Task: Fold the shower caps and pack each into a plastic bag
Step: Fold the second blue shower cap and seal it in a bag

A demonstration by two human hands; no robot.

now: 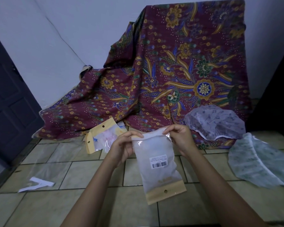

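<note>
I hold a clear plastic bag (156,163) upside down in front of me, its tan header card with a punched hole at the bottom and a barcode label on its face. A pale folded shower cap fills it. My left hand (123,145) pinches the bag's upper left corner. My right hand (179,136) pinches the white flap at the upper right. Two packed bags (103,138) with tan headers lie on the floor behind my left hand. A loose patterned shower cap (215,123) sits at the right, and a greenish one (259,163) lies flat nearer.
A maroon floral cloth (170,71) drapes over something against the wall and spills onto the tiled floor (82,174). An empty clear bag (51,159) and a white paper strip (38,185) lie at the left. A dark door (8,102) stands at the far left.
</note>
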